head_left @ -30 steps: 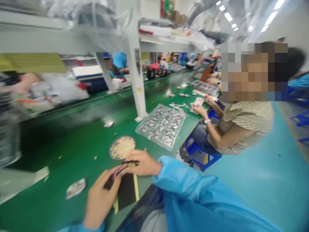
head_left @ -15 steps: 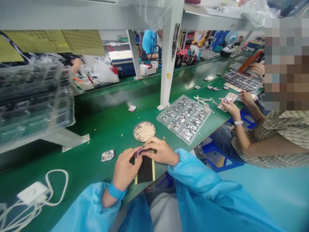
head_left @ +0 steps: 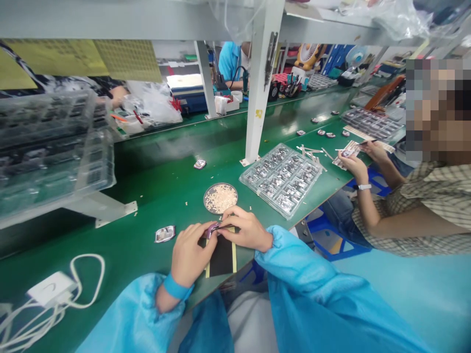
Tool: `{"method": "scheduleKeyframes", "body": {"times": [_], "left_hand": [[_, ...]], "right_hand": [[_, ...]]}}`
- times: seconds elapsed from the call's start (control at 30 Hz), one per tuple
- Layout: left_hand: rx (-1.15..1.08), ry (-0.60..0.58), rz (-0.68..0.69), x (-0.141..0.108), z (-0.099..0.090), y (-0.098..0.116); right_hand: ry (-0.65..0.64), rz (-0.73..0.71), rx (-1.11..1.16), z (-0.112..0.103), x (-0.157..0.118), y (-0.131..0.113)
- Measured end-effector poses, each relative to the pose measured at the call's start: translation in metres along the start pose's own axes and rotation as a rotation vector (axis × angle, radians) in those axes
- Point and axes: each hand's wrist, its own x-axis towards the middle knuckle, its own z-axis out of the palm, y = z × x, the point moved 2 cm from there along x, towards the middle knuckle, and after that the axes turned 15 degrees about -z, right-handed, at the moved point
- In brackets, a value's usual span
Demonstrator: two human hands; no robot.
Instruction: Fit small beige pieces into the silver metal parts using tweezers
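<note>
My left hand (head_left: 191,250) grips a small purple-rimmed part (head_left: 211,229) between thumb and fingers, above the upper end of a black mat (head_left: 221,257) with yellow edges. My right hand (head_left: 245,228) is closed on a thin dark tool (head_left: 225,226), whose end meets the purple part. Just beyond my hands lies a round dish (head_left: 221,198) of tiny pale and dark pieces. A similar framed part (head_left: 165,234) rests on the green table left of my left hand, and another (head_left: 199,163) lies farther back.
A clear compartment tray (head_left: 281,180) of metal parts stands right of the dish, by a white post (head_left: 256,98). White cables with an adapter (head_left: 52,290) lie at the left. At the right, a person's hands (head_left: 355,164) hold a part over a card.
My hands stay almost in place, with the dark tool slightly shifted at the purple part. The view has moved slightly, and the person at the right has leaned lower.
</note>
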Motion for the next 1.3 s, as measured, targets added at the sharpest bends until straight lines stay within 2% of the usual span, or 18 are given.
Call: {"method": "scheduleKeyframes", "body": {"times": [0.4, 0.67, 0.77, 0.83, 0.93, 1.0, 1.17, 1.3], "left_hand": [[-0.006, 0.0, 0.006, 0.0, -0.001, 0.0], [-0.159, -0.028, 0.006, 0.001, 0.002, -0.005], [-0.194, -0.027, -0.047, 0.005, 0.001, -0.012], [-0.213, -0.023, -0.086, 0.008, 0.001, -0.017], [-0.24, -0.006, -0.123, 0.012, -0.001, -0.022], [-0.248, 0.002, -0.13, 0.013, -0.002, -0.023], [-0.27, 0.006, -0.105, 0.015, -0.004, -0.02], [-0.283, 0.003, -0.084, 0.015, -0.004, -0.019]], "right_hand": [[-0.028, 0.004, 0.042, 0.0, 0.001, 0.002], [-0.097, -0.002, 0.139, -0.004, 0.007, 0.002], [-0.031, -0.021, 0.161, -0.011, 0.019, 0.01], [0.022, 0.03, 0.062, -0.018, 0.028, 0.021], [0.007, 0.16, -0.163, -0.028, 0.033, 0.039], [0.01, 0.201, -0.228, -0.031, 0.031, 0.047], [0.127, 0.164, -0.136, -0.029, 0.019, 0.049], [0.13, 0.148, -0.089, -0.026, 0.015, 0.047]]}}
